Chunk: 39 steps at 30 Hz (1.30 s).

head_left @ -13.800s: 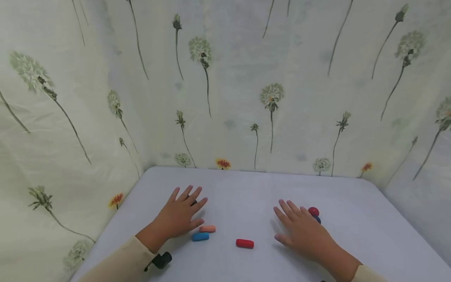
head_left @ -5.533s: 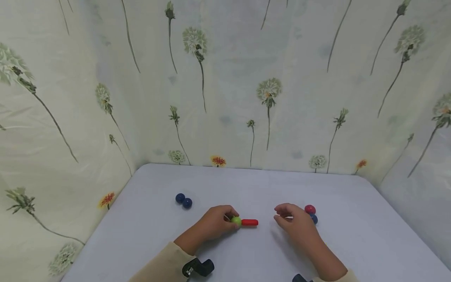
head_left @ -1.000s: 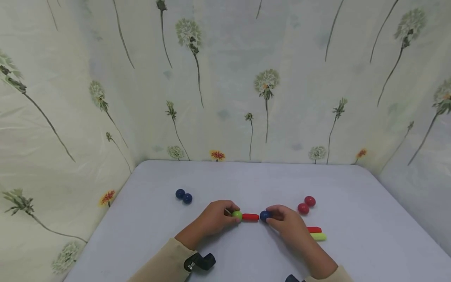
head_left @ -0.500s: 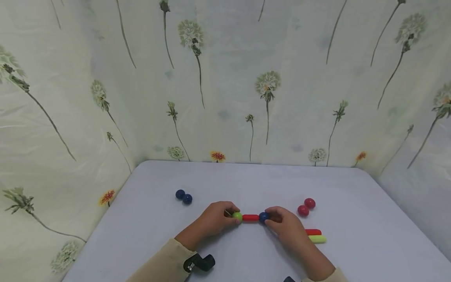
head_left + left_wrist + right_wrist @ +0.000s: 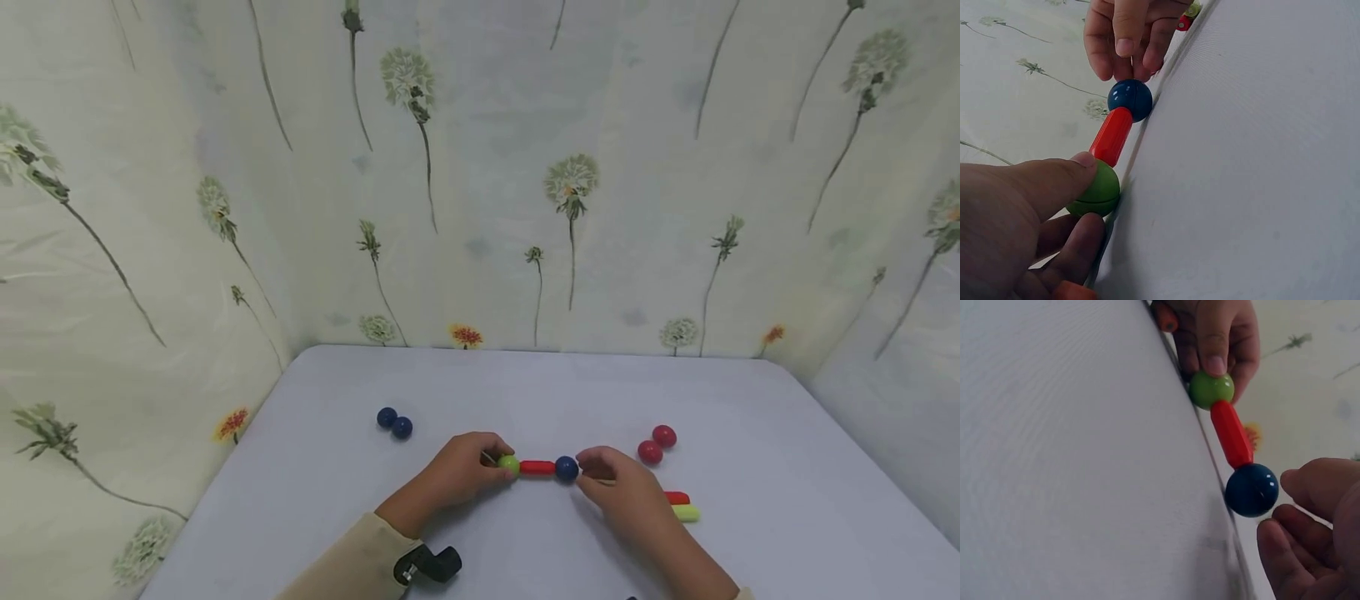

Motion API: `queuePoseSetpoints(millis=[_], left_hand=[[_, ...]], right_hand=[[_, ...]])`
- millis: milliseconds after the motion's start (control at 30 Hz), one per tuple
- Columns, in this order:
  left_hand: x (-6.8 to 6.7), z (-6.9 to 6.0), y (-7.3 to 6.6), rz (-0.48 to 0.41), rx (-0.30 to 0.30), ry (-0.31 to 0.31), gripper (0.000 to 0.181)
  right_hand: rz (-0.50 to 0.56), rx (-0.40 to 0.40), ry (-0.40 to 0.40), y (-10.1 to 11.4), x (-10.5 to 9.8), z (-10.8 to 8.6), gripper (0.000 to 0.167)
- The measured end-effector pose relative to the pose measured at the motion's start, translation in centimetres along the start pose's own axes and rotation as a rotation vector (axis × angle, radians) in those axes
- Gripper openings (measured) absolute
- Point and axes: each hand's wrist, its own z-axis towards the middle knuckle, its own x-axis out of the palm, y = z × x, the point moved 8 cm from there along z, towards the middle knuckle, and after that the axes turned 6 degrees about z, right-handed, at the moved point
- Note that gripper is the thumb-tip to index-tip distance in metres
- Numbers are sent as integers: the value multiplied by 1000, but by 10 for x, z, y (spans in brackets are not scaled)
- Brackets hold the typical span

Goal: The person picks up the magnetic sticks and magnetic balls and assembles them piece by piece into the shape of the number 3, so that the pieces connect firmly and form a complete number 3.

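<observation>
A green ball [image 5: 509,465], a red rod [image 5: 537,468] and a blue ball [image 5: 567,468] stand joined in a row on the white table. My left hand [image 5: 457,475] pinches the green ball between thumb and fingers, plainly so in the left wrist view. Just right of the blue ball, my right hand [image 5: 630,492] has its thumb and fingers parted, with a small gap to the ball in the right wrist view. An orange rod [image 5: 1165,317] shows by the left palm; the head view hides it.
Two dark blue balls [image 5: 394,422] lie at the left of the table [image 5: 480,383]. Two red balls [image 5: 657,444] sit beyond my right hand. Beside the right wrist, a second red rod [image 5: 678,497] and a yellow rod [image 5: 686,513] are partly covered. Flowered cloth surrounds the table.
Since a second ago, the blue ball has come against the red rod's right end. My right hand has let go of it and drawn slightly right. The left hand keeps its pinch.
</observation>
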Motion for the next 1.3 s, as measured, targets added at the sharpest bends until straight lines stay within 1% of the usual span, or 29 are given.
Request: queuePoseSetpoints(millis=[100, 233, 300, 400, 500, 567, 767, 867, 1000, 1067, 1167, 1300], left_hand=[[1, 0, 1, -3, -3, 3, 20], [0, 0, 0, -2, -4, 3, 21], [-1, 0, 0, -3, -2, 4, 21], [-1, -1, -1, -3, 1, 5, 20], [-2, -2, -1, 2, 2, 1, 20], [-2, -2, -1, 3, 2, -2, 20], [-1, -2, -2, -4, -1, 1, 19], [-1, -2, -3, -10, -3, 0, 19], [-1, -1, -1, 2, -16, -3, 20], [0, 0, -1, 8, -20, -6, 20], [0, -1, -1, 11, -15, -7, 20], [0, -1, -2, 11, -4, -11, 20]], right_hand=[[-44, -35, -5, 3, -4, -3, 34], [-108, -109, -18, 8, -14, -7, 30], [-123, -143, -18, 10, -20, -10, 27], [-134, -176, -17, 10, -30, -15, 25], [-161, -187, -21, 7, -41, -18, 25], [-188, -182, -27, 3, -48, -19, 25], [-316, -151, -46, -10, -68, -18, 25], [-347, -129, -44, -17, -77, -17, 27], [-358, -89, -35, -25, -88, -16, 34], [-365, -82, -33, -29, -93, -16, 37], [-365, -70, -28, -38, -99, -16, 38], [-351, -34, -8, -49, -104, -12, 41]])
